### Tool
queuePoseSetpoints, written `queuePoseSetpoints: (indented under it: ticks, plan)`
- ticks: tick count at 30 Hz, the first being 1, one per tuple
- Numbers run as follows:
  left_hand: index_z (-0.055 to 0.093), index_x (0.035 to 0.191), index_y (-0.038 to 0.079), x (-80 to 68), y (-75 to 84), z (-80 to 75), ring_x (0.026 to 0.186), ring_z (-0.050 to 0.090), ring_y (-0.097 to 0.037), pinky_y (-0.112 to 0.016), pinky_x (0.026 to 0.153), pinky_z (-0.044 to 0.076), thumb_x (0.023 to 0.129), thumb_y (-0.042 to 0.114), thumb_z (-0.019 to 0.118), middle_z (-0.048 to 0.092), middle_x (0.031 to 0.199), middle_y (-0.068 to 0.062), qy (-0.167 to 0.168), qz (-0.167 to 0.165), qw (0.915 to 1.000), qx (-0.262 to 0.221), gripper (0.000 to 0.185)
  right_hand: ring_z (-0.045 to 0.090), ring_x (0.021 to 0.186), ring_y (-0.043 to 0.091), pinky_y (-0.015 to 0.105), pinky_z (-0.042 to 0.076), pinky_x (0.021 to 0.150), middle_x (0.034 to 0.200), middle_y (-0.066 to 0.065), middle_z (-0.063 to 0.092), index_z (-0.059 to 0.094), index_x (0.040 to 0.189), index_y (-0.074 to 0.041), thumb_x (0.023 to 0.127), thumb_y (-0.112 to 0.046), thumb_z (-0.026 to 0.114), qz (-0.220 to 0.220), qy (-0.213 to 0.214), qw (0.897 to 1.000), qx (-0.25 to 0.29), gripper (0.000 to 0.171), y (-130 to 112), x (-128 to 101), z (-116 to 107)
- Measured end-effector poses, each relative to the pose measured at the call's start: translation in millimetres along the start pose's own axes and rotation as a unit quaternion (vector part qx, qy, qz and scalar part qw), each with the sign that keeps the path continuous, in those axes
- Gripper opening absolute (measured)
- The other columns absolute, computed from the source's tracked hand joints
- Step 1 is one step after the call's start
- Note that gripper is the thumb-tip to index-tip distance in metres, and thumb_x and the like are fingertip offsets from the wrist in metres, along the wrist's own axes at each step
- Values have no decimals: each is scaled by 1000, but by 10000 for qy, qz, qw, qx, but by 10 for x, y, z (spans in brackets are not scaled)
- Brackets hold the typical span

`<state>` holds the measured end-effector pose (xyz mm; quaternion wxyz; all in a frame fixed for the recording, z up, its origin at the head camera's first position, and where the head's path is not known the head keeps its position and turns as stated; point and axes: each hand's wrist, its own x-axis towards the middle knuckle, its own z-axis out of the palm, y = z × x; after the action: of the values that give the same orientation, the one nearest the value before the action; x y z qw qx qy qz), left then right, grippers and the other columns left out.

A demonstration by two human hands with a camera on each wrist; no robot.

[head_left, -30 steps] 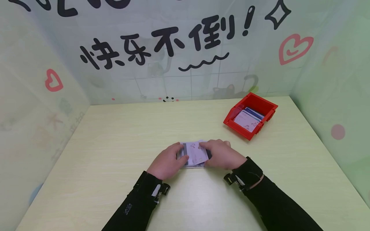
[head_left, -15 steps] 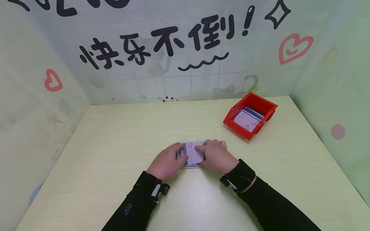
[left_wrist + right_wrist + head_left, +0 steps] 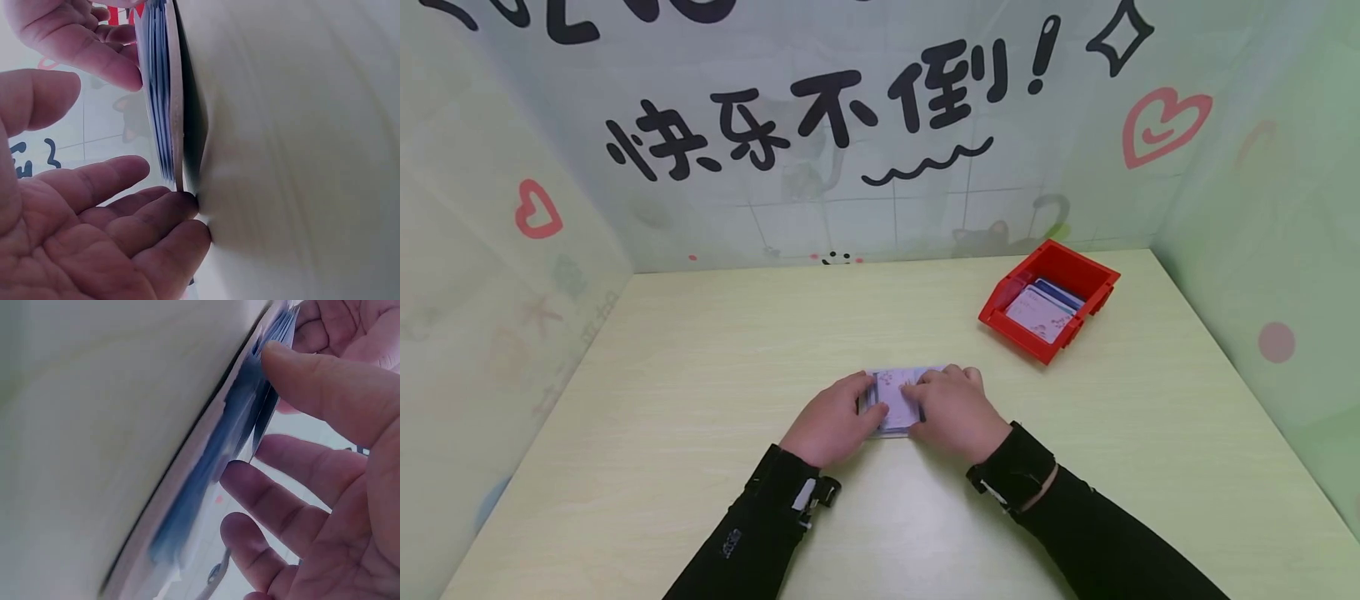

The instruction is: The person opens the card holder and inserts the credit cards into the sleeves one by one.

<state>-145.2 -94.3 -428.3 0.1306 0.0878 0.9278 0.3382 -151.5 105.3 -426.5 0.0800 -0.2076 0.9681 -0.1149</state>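
A stack of pale lilac cards (image 3: 895, 396) lies flat on the table's middle. My left hand (image 3: 835, 417) sits at its left edge. Its fingers (image 3: 134, 215) are fairly straight and touch the stack's rim (image 3: 167, 106) at the tabletop, and the thumb (image 3: 44, 94) hovers a little off it. My right hand (image 3: 955, 408) covers the stack's right half. Its thumb (image 3: 325, 387) presses on the top card (image 3: 272, 400) while its fingers (image 3: 269, 494) curl under that card's edge.
A red bin (image 3: 1051, 271) with several cards (image 3: 1037, 312) inside stands at the back right of the pale wooden table (image 3: 700, 350). Printed panels wall in the table at the back and on both sides.
My right hand has slid left across the stack, bringing the top card square over it. The left hand has stayed in place.
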Motion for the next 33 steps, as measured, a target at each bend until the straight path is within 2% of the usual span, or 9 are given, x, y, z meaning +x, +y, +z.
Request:
queuePoseSetpoints:
  ticks: [5,7,12,15,23,30,33]
  plan:
    - [54,152,4,1,-4,11,120,61,-25,-48,109,51,105,34,63,59,152,-11,21,21,10000,2,57,57,117,34,54,38,100,134,7,72,74,134,-16,86,-35,88,-79,148,9996,-225,53,-48,-41,4]
    - [54,152,4,0,-7,17,127,60,-26,-49,113,49,105,34,63,57,154,-12,32,33,10000,35,57,58,112,32,53,38,97,130,5,74,76,129,-16,86,-35,88,-181,242,9991,-306,49,-59,-58,10]
    - [53,153,4,-6,1,26,135,58,-27,-50,117,46,105,35,63,55,157,-14,32,56,9998,190,58,58,106,31,50,39,94,126,1,76,77,123,-18,87,-38,87,-430,354,9975,-446,43,-79,-86,47]
    - [53,152,3,-9,13,26,132,59,-27,-50,117,47,105,34,63,56,155,-13,27,90,9996,249,57,58,108,31,51,39,95,127,1,76,76,125,-19,88,-38,86,-458,321,9976,-405,43,-91,-97,56]
    - [53,152,2,-25,21,35,144,54,-32,-52,119,44,105,35,63,55,157,-16,91,128,9993,353,58,57,110,30,48,37,93,131,1,75,76,129,-18,88,-35,86,-532,371,9968,-464,46,-106,-120,55]
    - [53,153,2,-48,38,25,148,49,-37,-54,121,42,105,36,63,49,161,-21,96,92,9991,406,60,58,120,32,48,35,98,143,5,69,66,144,-13,89,-41,83,-541,162,9957,-741,65,-143,-139,70]
    - [53,153,2,-59,25,19,150,46,-39,-55,121,41,105,37,62,46,162,-23,111,70,9991,399,60,58,120,32,50,35,99,143,5,69,65,145,-13,91,-41,81,-595,245,9950,-769,63,-144,-151,82]
